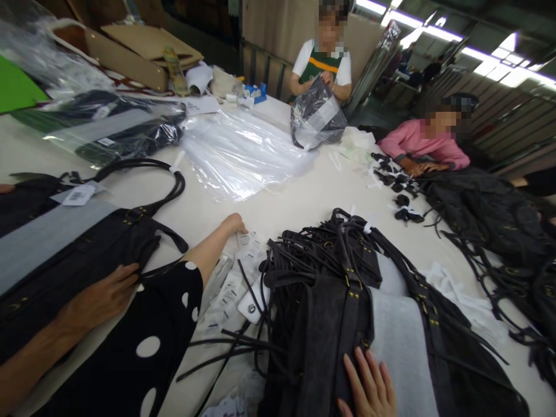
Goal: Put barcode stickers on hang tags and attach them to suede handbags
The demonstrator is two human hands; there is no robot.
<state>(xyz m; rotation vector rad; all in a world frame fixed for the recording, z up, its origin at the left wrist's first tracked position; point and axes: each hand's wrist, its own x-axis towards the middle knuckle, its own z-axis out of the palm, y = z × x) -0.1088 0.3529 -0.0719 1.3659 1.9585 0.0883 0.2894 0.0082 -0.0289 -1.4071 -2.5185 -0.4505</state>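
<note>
My left hand (234,223), at the end of a black sleeve with white dots, reaches to the far end of a spread of barcode labels (226,292). Its fingers are curled together on a label at the edge, partly hidden. My right hand (371,385) lies flat, fingers spread, on a dark handbag (324,330) in a pile. White wrapping sheet (402,341) covers part of the pile, and black straps and cords (299,260) tangle over its left side. A small white device (252,304) sits between labels and bags.
At left, a co-worker's hand (108,292) rests on another dark handbag (82,249) bearing a tag (79,195). Clear plastic bags (247,153) lie beyond. Across the table, one person handles a bagged item (319,113); another sits by dark bags (490,202) at right.
</note>
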